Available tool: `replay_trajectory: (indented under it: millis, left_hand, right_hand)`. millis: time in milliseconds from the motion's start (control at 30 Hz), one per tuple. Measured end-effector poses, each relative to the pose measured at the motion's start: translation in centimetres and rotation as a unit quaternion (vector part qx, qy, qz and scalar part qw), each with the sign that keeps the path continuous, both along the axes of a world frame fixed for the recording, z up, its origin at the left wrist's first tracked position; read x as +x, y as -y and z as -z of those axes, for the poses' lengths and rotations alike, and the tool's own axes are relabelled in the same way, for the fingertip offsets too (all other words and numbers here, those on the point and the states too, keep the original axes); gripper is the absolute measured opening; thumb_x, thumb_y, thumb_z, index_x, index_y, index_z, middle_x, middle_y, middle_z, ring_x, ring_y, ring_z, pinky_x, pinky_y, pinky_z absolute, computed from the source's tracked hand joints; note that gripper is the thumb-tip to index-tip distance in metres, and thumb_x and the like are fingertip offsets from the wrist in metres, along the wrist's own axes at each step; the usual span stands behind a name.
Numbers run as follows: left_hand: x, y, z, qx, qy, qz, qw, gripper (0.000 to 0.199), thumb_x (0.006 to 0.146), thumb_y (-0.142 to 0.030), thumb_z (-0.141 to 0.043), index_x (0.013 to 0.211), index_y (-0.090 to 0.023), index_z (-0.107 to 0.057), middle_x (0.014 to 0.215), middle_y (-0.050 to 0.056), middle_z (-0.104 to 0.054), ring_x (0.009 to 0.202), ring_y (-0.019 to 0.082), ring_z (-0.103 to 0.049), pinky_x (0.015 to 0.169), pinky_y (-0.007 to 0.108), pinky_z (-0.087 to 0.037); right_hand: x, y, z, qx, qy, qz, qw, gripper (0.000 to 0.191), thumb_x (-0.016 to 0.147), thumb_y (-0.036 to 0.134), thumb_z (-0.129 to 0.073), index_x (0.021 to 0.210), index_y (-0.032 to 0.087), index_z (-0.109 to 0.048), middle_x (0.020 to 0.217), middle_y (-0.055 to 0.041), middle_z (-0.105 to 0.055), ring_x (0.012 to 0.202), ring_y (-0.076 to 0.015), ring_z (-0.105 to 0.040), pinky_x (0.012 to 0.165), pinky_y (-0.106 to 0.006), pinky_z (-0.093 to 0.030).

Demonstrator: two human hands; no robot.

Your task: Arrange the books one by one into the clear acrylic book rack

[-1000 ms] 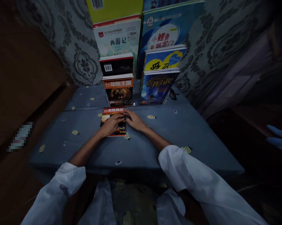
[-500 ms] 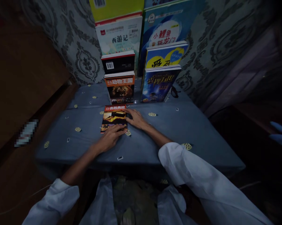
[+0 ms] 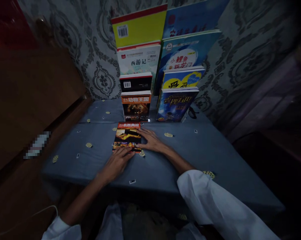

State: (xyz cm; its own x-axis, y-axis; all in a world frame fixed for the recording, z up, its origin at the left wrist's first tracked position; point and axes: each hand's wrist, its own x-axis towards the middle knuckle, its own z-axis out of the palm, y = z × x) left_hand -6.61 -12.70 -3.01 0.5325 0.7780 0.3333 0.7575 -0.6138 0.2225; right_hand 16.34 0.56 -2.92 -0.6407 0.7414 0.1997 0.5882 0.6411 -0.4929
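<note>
A small book (image 3: pixel 127 136) with an orange title band and a dark and golden cover picture lies flat on the cloth-covered table. My left hand (image 3: pixel 117 161) rests at its lower edge, fingers stretched out and the tips touching the cover's bottom. Along the book's right side is my right hand (image 3: pixel 150 140), its fingers extended and the thumb apart, touching the edge and lower right of the cover. Neither hand is wrapped around anything. Just behind the book stands an orange-topped book with a lion cover (image 3: pixel 136 107).
Behind it, a left row of upright books includes a white one (image 3: pixel 139 61) and a yellow-green one (image 3: pixel 142 28). The right row has a dark blue book (image 3: pixel 177 105) in front. Dark glasses (image 3: pixel 192 112) lie beside it. A patterned wall (image 3: pixel 102 78) closes off the back.
The view has tilted upward, showing more of the rear books. My left hand has slid down off the cover picture to the lower edge; my right hand stays at the right side.
</note>
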Motion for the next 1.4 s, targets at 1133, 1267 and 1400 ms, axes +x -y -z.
replay_trajectory:
  millis: [1133,1267,1400]
  left_hand:
    - [-0.7,1.0,1.2,0.055,0.006,-0.116,0.992,0.042,0.093,-0.011,-0.049,0.132,-0.023,-0.060,0.136,0.010,-0.062,0.132,0.025,-0.053,0.111,0.048,-0.044]
    - [-0.6,1.2,0.6,0.048,0.000,-0.116,0.992,0.039,0.092,-0.010,-0.049,0.127,-0.022,-0.062,0.130,0.010,-0.063,0.130,0.025,-0.054,0.112,0.048,-0.043]
    - [-0.5,1.3,0.2,0.041,-0.016,-0.118,0.992,0.034,0.092,-0.011,-0.050,0.121,-0.021,-0.064,0.125,0.010,-0.065,0.128,0.026,-0.055,0.113,0.047,-0.043]
  right_hand:
    - [-11.7,-2.0,0.3,0.065,0.062,-0.123,0.988,0.051,0.102,0.029,-0.034,0.145,0.007,-0.047,0.155,-0.0179,-0.042,0.148,-0.0253,-0.032,0.123,-0.049,-0.025]
    - [-10.1,1.5,0.7,0.043,-0.011,-0.136,0.990,0.051,0.103,0.033,-0.030,0.144,0.010,-0.050,0.153,-0.0163,-0.046,0.147,-0.0231,-0.035,0.122,-0.049,-0.029]
    - [-8.7,4.2,0.7,0.021,-0.055,-0.110,0.992,0.052,0.105,0.038,-0.027,0.148,0.016,-0.046,0.154,-0.0130,-0.045,0.148,-0.0218,-0.034,0.123,-0.049,-0.028]
